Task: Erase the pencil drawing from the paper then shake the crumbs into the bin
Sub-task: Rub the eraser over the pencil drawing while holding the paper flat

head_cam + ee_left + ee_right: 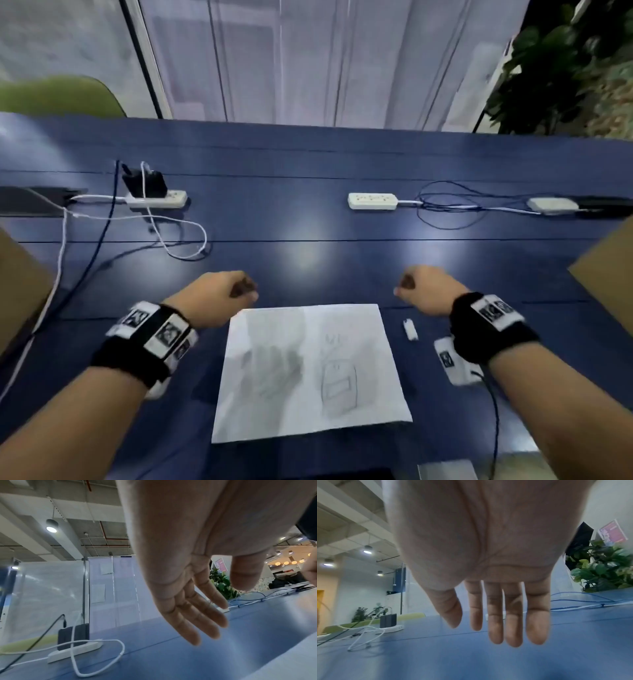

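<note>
A white sheet of paper [308, 370] lies flat on the blue table [308, 222] in front of me. It carries a smudged grey pencil patch on its left half and a pencilled rounded box shape [339, 390] on its right half. A small white eraser [410, 329] lies on the table just right of the paper's far right corner. My left hand [219, 294] [197, 615] hovers beyond the paper's far left corner, fingers relaxed and holding nothing. My right hand [424, 291] [496, 615] hovers beyond the far right corner, near the eraser, fingers hanging straight and empty. No bin is in view.
Two white power strips [157, 200] [372, 201] lie across the table's middle, the left one with black chargers. A white cable loop [185, 240] and blue cables [445, 209] trail nearby. Brown cardboard shows at the left [20, 284] and right [609, 274] edges.
</note>
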`<state>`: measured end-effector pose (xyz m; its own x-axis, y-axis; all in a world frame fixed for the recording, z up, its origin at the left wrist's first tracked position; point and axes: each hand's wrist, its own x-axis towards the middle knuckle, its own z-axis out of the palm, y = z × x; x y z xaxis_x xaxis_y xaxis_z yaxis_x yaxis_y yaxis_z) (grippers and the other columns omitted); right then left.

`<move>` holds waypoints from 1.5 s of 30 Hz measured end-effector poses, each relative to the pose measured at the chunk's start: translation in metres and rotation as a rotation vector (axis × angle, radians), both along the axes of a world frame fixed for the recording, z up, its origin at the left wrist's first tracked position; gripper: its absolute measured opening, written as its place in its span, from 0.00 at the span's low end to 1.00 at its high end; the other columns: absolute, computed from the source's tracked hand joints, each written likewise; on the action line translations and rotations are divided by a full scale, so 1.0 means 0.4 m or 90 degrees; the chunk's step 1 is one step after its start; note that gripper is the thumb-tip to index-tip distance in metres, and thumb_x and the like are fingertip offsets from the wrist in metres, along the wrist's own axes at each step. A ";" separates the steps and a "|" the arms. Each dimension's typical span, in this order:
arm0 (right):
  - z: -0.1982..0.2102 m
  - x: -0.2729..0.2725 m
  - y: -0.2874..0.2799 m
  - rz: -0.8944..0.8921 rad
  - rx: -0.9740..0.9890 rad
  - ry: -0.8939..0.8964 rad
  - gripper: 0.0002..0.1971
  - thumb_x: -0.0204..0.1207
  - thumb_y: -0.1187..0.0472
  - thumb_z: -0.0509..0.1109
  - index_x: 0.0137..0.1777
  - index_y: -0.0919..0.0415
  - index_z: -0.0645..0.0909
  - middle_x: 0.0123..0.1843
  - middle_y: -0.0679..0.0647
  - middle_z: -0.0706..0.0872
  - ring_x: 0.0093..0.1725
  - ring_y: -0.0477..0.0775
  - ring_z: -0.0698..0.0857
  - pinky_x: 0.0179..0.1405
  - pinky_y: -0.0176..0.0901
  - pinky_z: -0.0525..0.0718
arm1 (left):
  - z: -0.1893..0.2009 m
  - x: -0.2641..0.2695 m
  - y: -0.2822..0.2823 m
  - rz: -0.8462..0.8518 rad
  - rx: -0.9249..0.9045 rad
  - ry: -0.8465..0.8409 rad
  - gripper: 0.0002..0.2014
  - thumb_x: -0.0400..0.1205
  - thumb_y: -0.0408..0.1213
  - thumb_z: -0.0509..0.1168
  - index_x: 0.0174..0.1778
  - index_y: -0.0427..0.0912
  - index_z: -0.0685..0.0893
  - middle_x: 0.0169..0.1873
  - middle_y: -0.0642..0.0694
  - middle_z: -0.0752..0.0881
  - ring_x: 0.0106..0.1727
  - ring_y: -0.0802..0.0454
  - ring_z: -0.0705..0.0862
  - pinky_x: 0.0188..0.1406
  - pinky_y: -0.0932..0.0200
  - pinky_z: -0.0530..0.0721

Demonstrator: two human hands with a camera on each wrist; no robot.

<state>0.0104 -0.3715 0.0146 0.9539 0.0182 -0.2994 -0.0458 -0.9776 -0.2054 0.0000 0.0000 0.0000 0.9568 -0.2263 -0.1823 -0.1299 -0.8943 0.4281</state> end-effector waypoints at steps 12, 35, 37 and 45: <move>-0.084 -0.057 0.034 -0.044 -0.153 0.098 0.12 0.71 0.50 0.78 0.40 0.59 0.88 0.36 0.52 0.89 0.37 0.56 0.85 0.40 0.40 0.79 | -0.092 -0.084 -0.088 -0.013 0.081 -0.059 0.13 0.81 0.51 0.64 0.58 0.51 0.84 0.47 0.57 0.85 0.47 0.55 0.80 0.49 0.62 0.77; -0.097 -0.069 0.338 0.260 0.176 -0.074 0.04 0.79 0.56 0.71 0.48 0.55 0.85 0.40 0.48 0.90 0.35 0.49 0.91 0.43 0.43 0.86 | -0.136 -0.133 -0.067 -0.136 0.293 0.040 0.39 0.78 0.58 0.67 0.80 0.43 0.64 0.82 0.49 0.62 0.85 0.44 0.54 0.75 0.33 0.62; -0.114 -0.056 0.388 0.288 0.147 -0.064 0.07 0.77 0.56 0.74 0.52 0.57 0.86 0.43 0.52 0.91 0.35 0.51 0.88 0.39 0.40 0.83 | -0.145 -0.132 -0.087 -0.144 0.279 0.021 0.39 0.77 0.60 0.67 0.79 0.42 0.65 0.78 0.48 0.69 0.84 0.44 0.56 0.73 0.34 0.63; -0.161 -0.017 0.457 0.290 0.102 -0.082 0.06 0.75 0.59 0.75 0.49 0.58 0.85 0.47 0.56 0.90 0.38 0.51 0.84 0.36 0.38 0.80 | -0.155 -0.113 -0.045 -0.159 0.230 0.041 0.46 0.76 0.62 0.67 0.85 0.46 0.56 0.85 0.54 0.53 0.86 0.46 0.48 0.75 0.30 0.56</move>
<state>0.0037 -0.1887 -0.0499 0.8677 0.4772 -0.1393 0.4135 -0.8483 -0.3307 -0.0451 -0.0179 -0.0622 0.8649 -0.3602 -0.3496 -0.3446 -0.9325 0.1081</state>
